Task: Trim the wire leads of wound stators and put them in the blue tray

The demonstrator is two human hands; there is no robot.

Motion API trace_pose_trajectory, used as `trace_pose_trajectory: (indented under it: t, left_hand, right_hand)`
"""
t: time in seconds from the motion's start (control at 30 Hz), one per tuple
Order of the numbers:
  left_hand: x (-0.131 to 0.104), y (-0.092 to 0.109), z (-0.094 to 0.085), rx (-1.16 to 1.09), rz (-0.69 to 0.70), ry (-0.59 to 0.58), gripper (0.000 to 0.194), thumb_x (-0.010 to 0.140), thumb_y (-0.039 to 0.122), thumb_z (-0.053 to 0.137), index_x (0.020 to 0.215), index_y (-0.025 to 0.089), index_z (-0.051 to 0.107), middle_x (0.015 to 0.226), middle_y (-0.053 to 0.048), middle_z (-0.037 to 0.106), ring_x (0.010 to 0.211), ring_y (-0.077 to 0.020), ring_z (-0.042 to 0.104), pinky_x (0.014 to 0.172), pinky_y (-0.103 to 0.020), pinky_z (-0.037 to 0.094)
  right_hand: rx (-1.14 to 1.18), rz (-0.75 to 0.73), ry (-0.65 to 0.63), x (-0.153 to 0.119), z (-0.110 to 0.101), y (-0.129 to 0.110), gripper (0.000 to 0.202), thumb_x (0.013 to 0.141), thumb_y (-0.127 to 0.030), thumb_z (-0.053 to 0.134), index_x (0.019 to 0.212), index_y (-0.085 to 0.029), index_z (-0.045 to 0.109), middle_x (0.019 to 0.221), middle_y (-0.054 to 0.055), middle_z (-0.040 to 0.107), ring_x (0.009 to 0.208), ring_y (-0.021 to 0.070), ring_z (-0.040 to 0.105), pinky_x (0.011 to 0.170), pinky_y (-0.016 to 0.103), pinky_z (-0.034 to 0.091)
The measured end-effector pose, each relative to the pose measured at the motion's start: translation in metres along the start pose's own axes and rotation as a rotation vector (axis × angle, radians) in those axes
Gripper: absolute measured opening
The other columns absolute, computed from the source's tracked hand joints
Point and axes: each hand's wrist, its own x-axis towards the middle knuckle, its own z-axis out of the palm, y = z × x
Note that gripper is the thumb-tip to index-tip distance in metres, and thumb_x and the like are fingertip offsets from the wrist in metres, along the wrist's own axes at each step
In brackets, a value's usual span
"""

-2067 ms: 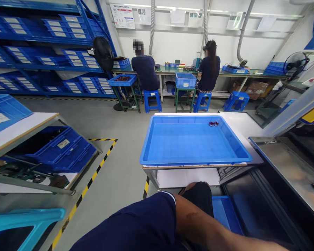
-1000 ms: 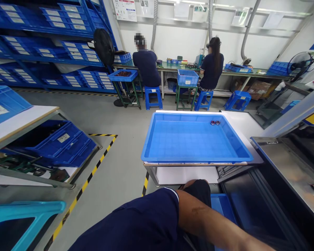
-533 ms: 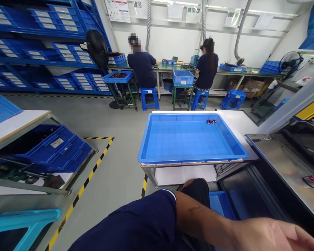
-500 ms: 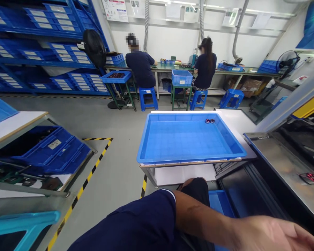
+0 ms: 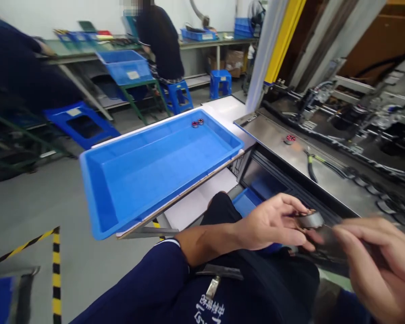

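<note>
My left hand (image 5: pixel 276 222) is in front of my lap, its fingers closed round a small round part with a silver metal rim (image 5: pixel 310 219). Just to the right, my right hand (image 5: pixel 378 252) has thumb and fingers brought together; motion blur hides what, if anything, is between them. Two small red and black round parts (image 5: pixel 197 123) lie in the far right corner of the large blue tray (image 5: pixel 168 157). Another red round part (image 5: pixel 290 138) rests on the metal worktop (image 5: pixel 273 139), close to green-handled pliers (image 5: pixel 312 165).
A row of dark ring-shaped parts (image 5: pixel 367 184) runs along the worktop at the right, before machinery (image 5: pixel 324 99). Two people sit at a green bench (image 5: pixel 64 56) beyond the tray. A blue stool (image 5: pixel 81 121) stands behind the tray.
The view has swung right, bringing the machine into sight. My left hand, open before, now holds the silver-rimmed part, and my right hand has come into view.
</note>
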Motion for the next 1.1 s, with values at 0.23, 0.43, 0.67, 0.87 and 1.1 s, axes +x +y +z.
trace_pose_trajectory:
  t: [0.23,0.43,0.67,0.87,1.1]
  left_hand:
    - [0.006,0.006,0.002,-0.047,0.005,0.064,0.051,0.070,0.053,0.089,0.097,0.017,0.065,0.100,-0.008,0.074,0.100,-0.0206,0.074,0.089,-0.032,0.058]
    - [0.013,-0.006,-0.019,-0.001,-0.392,-0.338,0.066,0.082,0.077,0.062,0.097,0.013,0.064,0.074,-0.008,0.074,0.073,-0.0254,0.077,0.066,-0.033,0.059]
    - [0.003,0.000,0.005,-0.009,0.096,0.058,0.038,0.075,0.028,0.089,0.098,0.019,0.060,0.109,-0.004,0.072,0.103,-0.0199,0.076,0.086,-0.031,0.061]
    - [0.009,-0.004,-0.004,-0.056,-0.150,-0.042,0.059,0.075,0.065,0.080,0.102,0.015,0.066,0.095,-0.008,0.076,0.092,-0.0198,0.076,0.082,-0.030,0.060]
    - [0.004,-0.009,-0.009,0.009,-0.223,-0.152,0.050,0.082,0.053,0.079,0.112,0.019,0.057,0.092,-0.005,0.074,0.075,-0.0206,0.077,0.065,-0.029,0.060]
  right_hand:
    - [0.286,-0.069,0.030,0.018,0.003,-0.012,0.012,0.098,-0.016,0.063,0.090,-0.024,0.066,0.081,0.000,0.067,0.071,0.0114,0.064,0.062,0.024,0.050]
    - [0.287,-0.164,0.043,0.010,0.001,-0.001,0.012,0.093,-0.009,0.068,0.093,-0.021,0.067,0.082,0.001,0.067,0.073,0.0111,0.065,0.065,0.025,0.049]
    - [0.162,0.019,0.138,0.010,0.003,-0.008,0.011,0.097,-0.018,0.067,0.087,-0.024,0.066,0.081,-0.001,0.067,0.069,0.0105,0.062,0.064,0.027,0.044]
    - [0.364,-0.042,0.031,0.011,0.002,-0.002,0.013,0.097,-0.014,0.066,0.087,-0.022,0.066,0.078,-0.001,0.064,0.071,0.0090,0.062,0.063,0.022,0.048]
    - [0.312,-0.026,0.101,0.011,0.004,-0.001,0.013,0.097,-0.015,0.066,0.086,-0.023,0.065,0.078,-0.002,0.065,0.069,0.0078,0.061,0.063,0.022,0.047]
